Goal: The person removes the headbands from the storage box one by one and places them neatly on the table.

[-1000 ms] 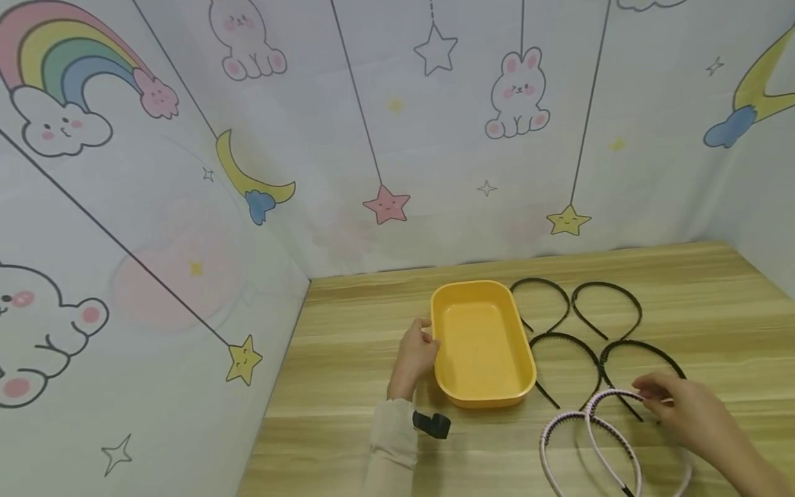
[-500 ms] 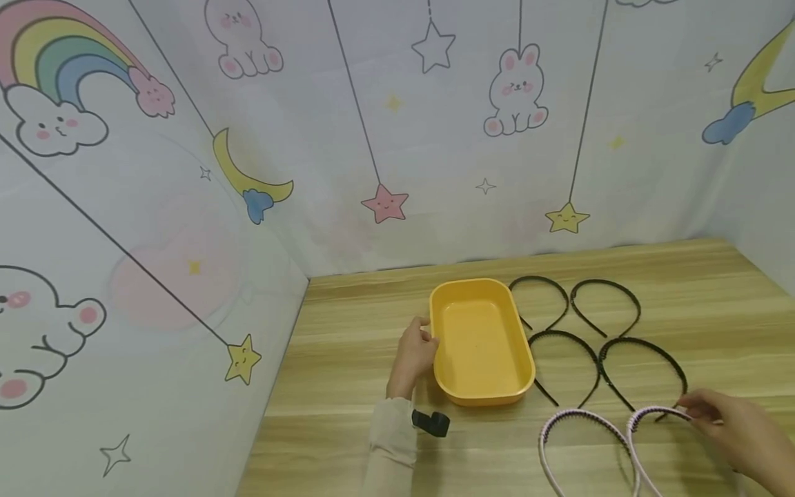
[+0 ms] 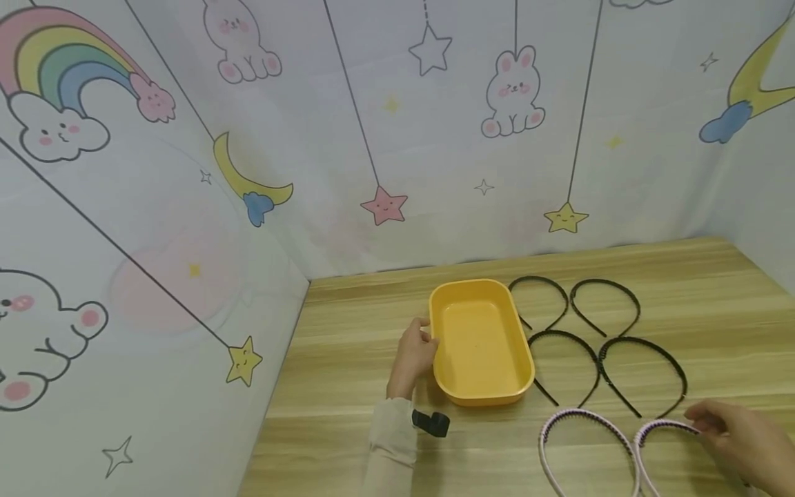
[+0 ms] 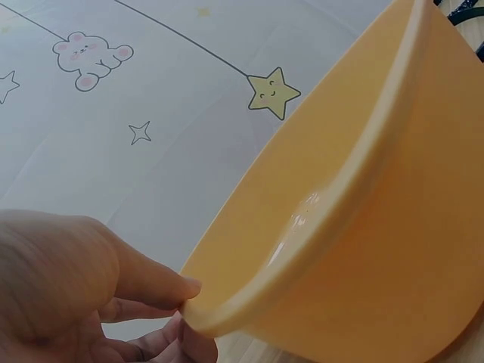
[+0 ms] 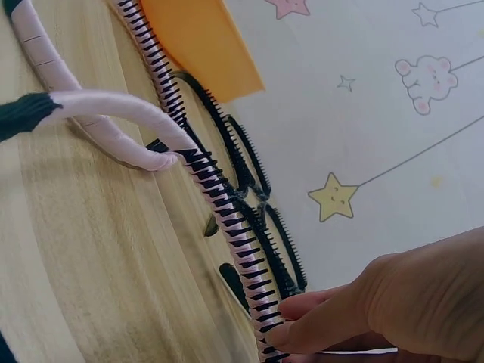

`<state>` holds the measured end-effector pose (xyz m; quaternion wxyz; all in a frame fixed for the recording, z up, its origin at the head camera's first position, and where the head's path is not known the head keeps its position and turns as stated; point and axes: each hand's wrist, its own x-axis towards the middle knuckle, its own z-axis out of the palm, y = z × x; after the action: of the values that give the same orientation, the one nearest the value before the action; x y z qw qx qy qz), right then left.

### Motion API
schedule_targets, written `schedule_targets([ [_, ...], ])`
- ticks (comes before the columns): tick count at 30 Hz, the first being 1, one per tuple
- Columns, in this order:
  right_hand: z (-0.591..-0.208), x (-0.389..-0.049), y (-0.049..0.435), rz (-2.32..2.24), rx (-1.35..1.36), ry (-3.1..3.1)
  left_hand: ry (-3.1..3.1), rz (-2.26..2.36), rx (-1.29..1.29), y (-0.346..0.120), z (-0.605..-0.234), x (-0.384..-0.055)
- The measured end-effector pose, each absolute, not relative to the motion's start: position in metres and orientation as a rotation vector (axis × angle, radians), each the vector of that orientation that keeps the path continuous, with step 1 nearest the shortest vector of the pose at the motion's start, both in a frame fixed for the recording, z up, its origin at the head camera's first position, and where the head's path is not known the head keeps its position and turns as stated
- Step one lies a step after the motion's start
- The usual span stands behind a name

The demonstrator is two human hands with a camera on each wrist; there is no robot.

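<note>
My left hand (image 3: 413, 353) pinches the left rim of a yellow plastic tray (image 3: 477, 345); in the left wrist view the thumb lies over the rim (image 4: 355, 174) with fingers beneath. My right hand (image 3: 742, 438), at the lower right, holds a pale pink toothed headband (image 3: 666, 422) by its arch. The right wrist view shows thumb and fingers (image 5: 325, 321) at this pink-and-black band (image 5: 238, 242). Just left of it lies a second pink headband (image 3: 580, 413). The lower ends of both run out of the head view.
Several black toothed headbands lie in two rows right of the tray, such as the near right one (image 3: 652, 343) and the far right one (image 3: 605, 281). The wood-grain table (image 3: 348, 331) meets a printed cloth backdrop (image 3: 447, 159) at the back and sides.
My right hand has moved right and toward me with the pink headband, which overlapped the other pink one and is now beside it. The left hand and tray have stayed put.
</note>
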<state>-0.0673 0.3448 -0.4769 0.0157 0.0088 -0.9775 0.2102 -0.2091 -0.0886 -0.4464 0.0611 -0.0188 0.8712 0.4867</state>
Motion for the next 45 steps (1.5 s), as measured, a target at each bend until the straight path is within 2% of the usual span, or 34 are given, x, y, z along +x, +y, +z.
schedule_targets([
  [16,-0.495,-0.068,0.347,0.644,0.027,-3.098,2.637,1.452,-0.07,-0.089,-0.444,-0.209],
  [45,-0.493,-0.069,0.338,0.578,0.04,-2.95,2.63,1.469,-0.052,-0.09,-0.447,-0.21],
])
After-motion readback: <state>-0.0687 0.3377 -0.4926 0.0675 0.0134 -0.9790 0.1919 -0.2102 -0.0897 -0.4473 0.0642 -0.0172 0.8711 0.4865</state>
